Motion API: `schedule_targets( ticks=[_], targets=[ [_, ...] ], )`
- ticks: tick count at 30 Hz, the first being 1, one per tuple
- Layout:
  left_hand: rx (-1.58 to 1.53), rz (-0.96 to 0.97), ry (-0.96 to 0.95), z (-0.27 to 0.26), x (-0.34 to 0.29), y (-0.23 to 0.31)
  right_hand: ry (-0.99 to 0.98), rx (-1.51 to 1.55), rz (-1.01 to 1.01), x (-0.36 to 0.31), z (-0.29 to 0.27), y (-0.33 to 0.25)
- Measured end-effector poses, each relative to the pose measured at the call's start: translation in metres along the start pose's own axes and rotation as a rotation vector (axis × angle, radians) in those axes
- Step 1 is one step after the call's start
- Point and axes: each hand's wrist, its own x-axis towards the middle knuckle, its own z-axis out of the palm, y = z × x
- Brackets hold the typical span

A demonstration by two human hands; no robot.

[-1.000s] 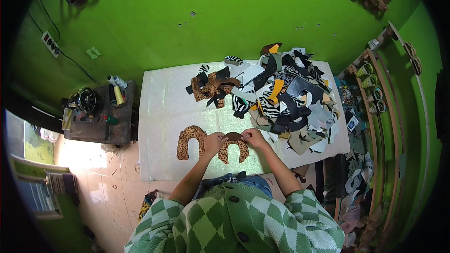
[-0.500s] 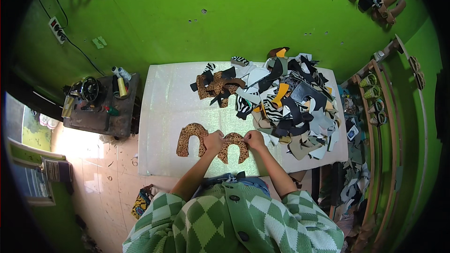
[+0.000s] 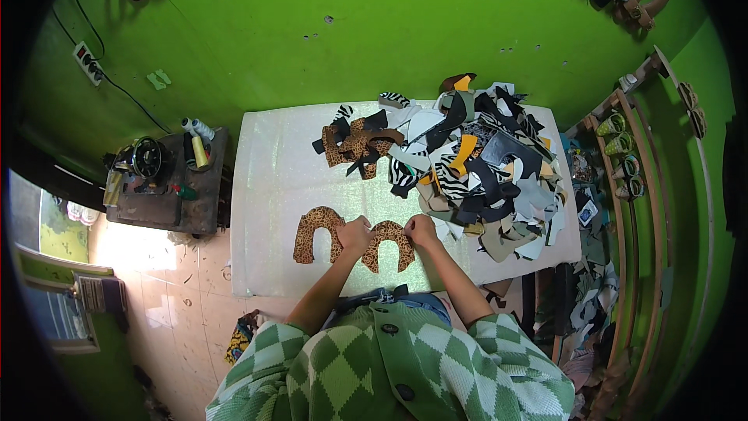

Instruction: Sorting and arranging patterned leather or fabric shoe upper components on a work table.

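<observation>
A U-shaped leopard-print material piece (image 3: 388, 232) lies on the white table near its front edge, curve away from me, between my two hands. My left hand (image 3: 355, 235) is closed at its left edge. My right hand (image 3: 421, 231) pinches its upper right edge. Just left of my left hand lies a second, larger leopard-print U-shaped piece (image 3: 305, 235). My left hand comes very near or touches that one's right side. Fingertips on both hands are partly hidden.
A big heap of cut scraps (image 3: 487, 164) covers the table's right side, with leopard-print scraps (image 3: 351, 143) at the back. A sewing machine (image 3: 146, 157) and thread cones (image 3: 201, 152) stand on a dark table at left. A wooden rack (image 3: 615, 210) holds shoes at right.
The whole view has shifted slightly. Both hands stay at the edges of the right leopard-print piece, with hardly any movement.
</observation>
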Motion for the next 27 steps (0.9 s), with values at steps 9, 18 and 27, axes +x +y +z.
schedule_targets(
  ticks=[9, 18, 27],
  targets=[
    [0.162, 0.101, 0.116, -0.008, -0.017, 0.015, 0.229, -0.244, -0.097, -0.025, 0.008, -0.020],
    [0.373, 0.462, 0.413, 0.017, -0.043, 0.000, 0.320, -0.469, -0.425, -0.073, 0.030, -0.020],
    [0.493, 0.548, 0.322, 0.026, -0.074, -0.012, 0.309, -0.573, -0.395, -0.092, 0.042, -0.033]
  ],
)
